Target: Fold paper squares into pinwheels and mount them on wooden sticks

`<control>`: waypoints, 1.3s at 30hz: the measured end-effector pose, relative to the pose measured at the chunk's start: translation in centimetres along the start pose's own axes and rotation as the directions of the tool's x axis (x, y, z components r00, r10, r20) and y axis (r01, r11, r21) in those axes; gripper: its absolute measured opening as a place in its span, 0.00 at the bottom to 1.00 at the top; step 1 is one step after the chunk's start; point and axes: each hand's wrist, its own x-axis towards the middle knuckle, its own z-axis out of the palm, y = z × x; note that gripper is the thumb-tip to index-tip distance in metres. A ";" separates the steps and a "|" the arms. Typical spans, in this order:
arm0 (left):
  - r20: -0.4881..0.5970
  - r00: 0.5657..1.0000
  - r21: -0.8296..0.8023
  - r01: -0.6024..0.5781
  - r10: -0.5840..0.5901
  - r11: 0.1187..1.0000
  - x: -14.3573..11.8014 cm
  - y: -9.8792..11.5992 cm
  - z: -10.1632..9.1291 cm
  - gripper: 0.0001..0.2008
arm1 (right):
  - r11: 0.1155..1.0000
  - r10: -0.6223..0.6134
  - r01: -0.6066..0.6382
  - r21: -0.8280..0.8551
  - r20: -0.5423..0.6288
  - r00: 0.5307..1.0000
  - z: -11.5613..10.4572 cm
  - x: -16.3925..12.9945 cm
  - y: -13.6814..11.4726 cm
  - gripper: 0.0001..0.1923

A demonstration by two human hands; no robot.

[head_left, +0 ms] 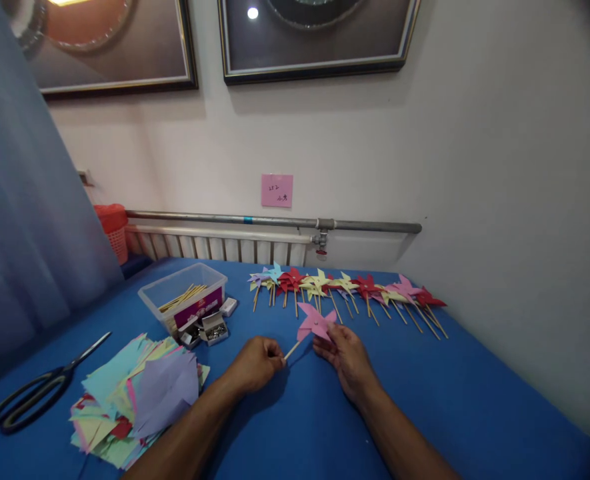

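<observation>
I judge the pink paper pinwheel [316, 321] light and crushable: my left hand [255, 363] pinches its thin wooden stick [291, 349], right hand [347, 357] fingertips holding a blade

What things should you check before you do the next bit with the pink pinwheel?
1. Stick pinched by left hand: ok.
2. Right hand touching the pink pinwheel at its lower edge: ok.
3. Pin through the pinwheel's middle fully seated: cannot tell, too small.
4. Finished pinwheels lying apart from the hands, in a row near the wall: ok.
5. Scissors away from both hands, at the far left: ok.
6. Paper squares stacked neatly: not ok, the pile is messy.
</observation>
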 end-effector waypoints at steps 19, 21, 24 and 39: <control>-0.178 0.978 -0.370 0.036 -0.109 0.928 0.3 0.4 1.9 0.09 | 0.465 -0.133 0.412 -0.784 0.398 0.908 3.3 -6.0 2.5 0.07; -0.192 0.975 -0.387 0.032 -0.115 0.922 0.3 0.5 2.1 0.09 | 0.442 -0.131 0.408 -0.799 0.392 0.911 3.3 -6.0 2.5 0.07; -0.203 0.971 -0.414 0.032 -0.127 0.910 0.3 0.8 2.3 0.09 | 0.387 -0.104 0.385 -0.838 0.375 0.921 3.4 -6.1 2.4 0.07; -0.213 0.968 -0.430 0.026 -0.129 0.902 0.5 0.4 2.7 0.12 | 0.301 -0.112 0.300 -0.905 0.279 0.954 3.0 -4.9 1.9 0.09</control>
